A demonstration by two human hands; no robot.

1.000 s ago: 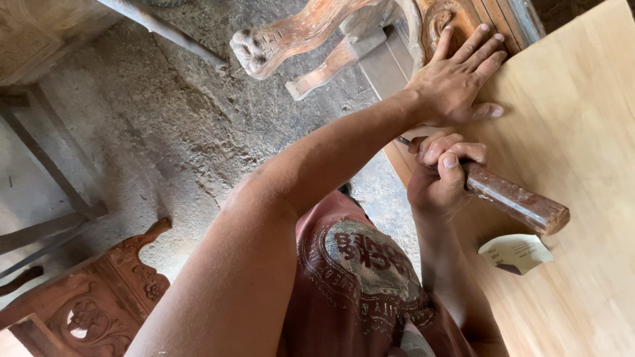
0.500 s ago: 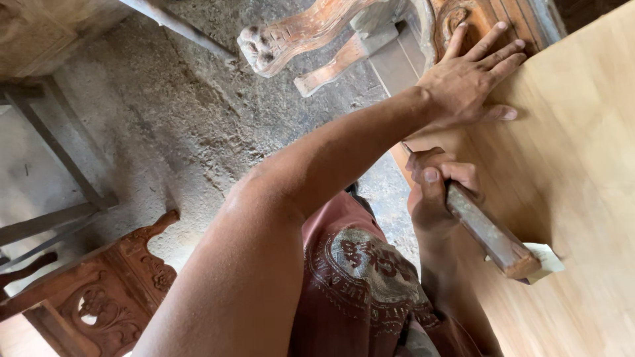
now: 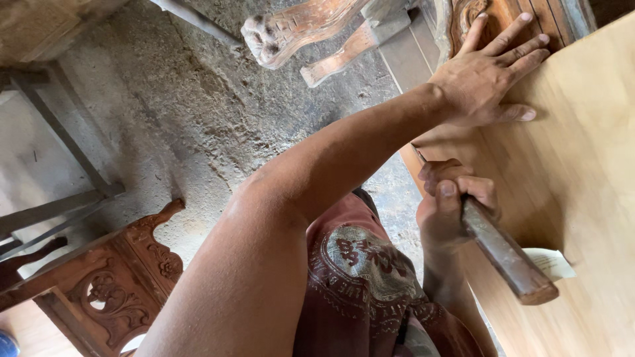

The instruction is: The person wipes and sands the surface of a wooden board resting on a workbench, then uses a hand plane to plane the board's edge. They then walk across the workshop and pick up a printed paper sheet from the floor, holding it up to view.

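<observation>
Carved chair (image 3: 99, 291) and carved leg (image 3: 297, 30) flank hand (image 3: 486, 76) on board (image 3: 582, 152).

So the big wooden panel (image 3: 582, 152) is a pale honey-tan with faint straight grain, going darker brown in the shadow along its near edge. Lying on that panel, the tool handle (image 3: 506, 254) is a mottled grey-brown, with a small whitish scrap (image 3: 552, 263) just beside it. Below the panel, the shirt (image 3: 370, 291) is faded maroon with a cream circular print. Far from the panel, the carved furniture piece (image 3: 99, 284) is reddish-brown with floral scrollwork. The floor (image 3: 185, 119) is dusty grey.
</observation>
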